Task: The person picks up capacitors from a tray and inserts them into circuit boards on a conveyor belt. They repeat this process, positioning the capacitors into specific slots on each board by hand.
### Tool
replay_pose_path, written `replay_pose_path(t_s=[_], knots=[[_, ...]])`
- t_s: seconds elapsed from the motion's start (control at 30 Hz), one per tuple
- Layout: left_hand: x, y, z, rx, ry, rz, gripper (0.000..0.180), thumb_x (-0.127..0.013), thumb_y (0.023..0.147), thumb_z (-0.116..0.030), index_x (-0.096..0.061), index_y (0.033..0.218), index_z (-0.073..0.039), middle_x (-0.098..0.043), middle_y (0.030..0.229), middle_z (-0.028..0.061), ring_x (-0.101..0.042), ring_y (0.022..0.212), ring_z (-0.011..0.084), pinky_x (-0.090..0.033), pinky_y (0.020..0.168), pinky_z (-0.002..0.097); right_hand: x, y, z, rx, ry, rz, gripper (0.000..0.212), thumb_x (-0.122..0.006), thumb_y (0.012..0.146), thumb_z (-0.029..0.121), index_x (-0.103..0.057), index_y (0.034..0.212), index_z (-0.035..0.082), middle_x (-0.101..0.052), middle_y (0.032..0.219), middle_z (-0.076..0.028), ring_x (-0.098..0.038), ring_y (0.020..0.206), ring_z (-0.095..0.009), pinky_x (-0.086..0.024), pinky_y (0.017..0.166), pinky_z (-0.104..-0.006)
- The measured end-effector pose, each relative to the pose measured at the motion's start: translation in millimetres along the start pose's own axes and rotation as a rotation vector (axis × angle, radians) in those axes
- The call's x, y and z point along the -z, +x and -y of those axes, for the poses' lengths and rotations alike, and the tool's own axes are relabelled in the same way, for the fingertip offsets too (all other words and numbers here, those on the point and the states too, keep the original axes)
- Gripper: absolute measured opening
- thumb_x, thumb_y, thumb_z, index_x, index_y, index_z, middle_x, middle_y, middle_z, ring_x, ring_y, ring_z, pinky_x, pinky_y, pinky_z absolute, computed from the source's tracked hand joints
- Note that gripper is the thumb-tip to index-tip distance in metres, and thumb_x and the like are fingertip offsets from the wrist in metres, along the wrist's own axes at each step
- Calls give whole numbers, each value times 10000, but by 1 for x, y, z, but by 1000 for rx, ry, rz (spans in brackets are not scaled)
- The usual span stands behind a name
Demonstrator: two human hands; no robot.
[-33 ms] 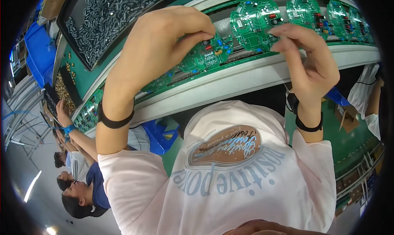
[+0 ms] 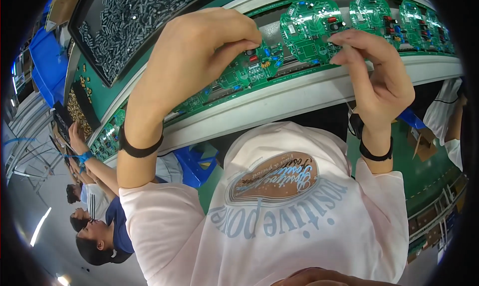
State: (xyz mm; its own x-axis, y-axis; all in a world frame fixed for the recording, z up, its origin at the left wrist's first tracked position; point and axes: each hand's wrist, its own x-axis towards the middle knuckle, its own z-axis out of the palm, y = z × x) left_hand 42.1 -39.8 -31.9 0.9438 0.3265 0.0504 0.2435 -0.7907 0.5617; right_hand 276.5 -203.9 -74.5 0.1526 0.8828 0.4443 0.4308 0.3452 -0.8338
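My left hand [image 2: 214,44] reaches over a green circuit board [image 2: 244,77]. Its thumb and forefinger are pinched on a small black capacitor [image 2: 250,51], beside a red component on that board. My right hand [image 2: 374,61] hovers at the right edge of a second green circuit board [image 2: 304,31], its thumb and forefinger curled toward each other. Whatever may be between those fingertips is too small to make out. Both boards lie in the track of a conveyor, and part of the left one is hidden under my left hand.
A black tray [image 2: 107,79] heaped with small dark cylindrical parts stands beyond my left hand. More boards [image 2: 369,14] line the track to the right. A white rail [image 2: 299,89] runs along the near side. At left, a co-worker's hand [image 2: 77,139] is near a bin of brass-coloured parts [image 2: 80,109].
My right hand and the boards on the right have shifted very slightly to the right. My left hand keeps its place.
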Motion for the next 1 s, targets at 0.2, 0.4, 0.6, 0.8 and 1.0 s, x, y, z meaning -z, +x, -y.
replay_pose_path(t_s=[0.2, 0.4, 0.6, 0.8, 1.0], knots=[[2, -3, -6, -22, 12, -11, 182, -746, 834, 18, -727, 1010, -24, -741, 1013, 100, -711, 908, 292, -572, 794, 347, 2, 0, 5, 9, 31, 2, 237, -580, 920, -190, -655, 1137, -129, -713, 1095, -243, -714, 801, -214, -599, 698, -283], [3, -3, -23, -18, 165, 1, 226, -744, 816, 16, -730, 1034, -41, -736, 1032, 96, -708, 909, 299, -575, 769, 354, 1, 0, 8, 2, 30, 28, 238, -574, 919, -185, -658, 1134, -127, -710, 1083, -240, -716, 816, -215, -599, 718, -286], [-2, -6, -27, -20, 194, -29, 243, -745, 816, 9, -741, 1049, -61, -735, 1042, 93, -706, 906, 304, -576, 757, 355, -1, 3, 7, 10, -83, 47, 251, -580, 926, -178, -663, 1156, -122, -711, 1066, -228, -718, 824, -213, -595, 738, -286], [26, -1, 6, -103, 239, -321, 239, -708, 910, -3, -756, 1136, -62, -753, 1046, 94, -729, 910, 258, -570, 750, 339, -4, -5, 3, -249, 205, -152, 237, -581, 982, -99, -671, 1201, -95, -725, 1031, -166, -722, 857, -197, -575, 741, -275], [60, -3, 36, 306, 788, -566, 320, -748, 944, -154, -690, 1220, -2, -674, 1182, 175, -677, 1058, 268, -545, 887, 357, 12, 6, -13, -293, 343, 37, 221, -563, 1022, -26, -677, 1204, -79, -730, 1015, -131, -720, 873, -180, -560, 761, -273]])
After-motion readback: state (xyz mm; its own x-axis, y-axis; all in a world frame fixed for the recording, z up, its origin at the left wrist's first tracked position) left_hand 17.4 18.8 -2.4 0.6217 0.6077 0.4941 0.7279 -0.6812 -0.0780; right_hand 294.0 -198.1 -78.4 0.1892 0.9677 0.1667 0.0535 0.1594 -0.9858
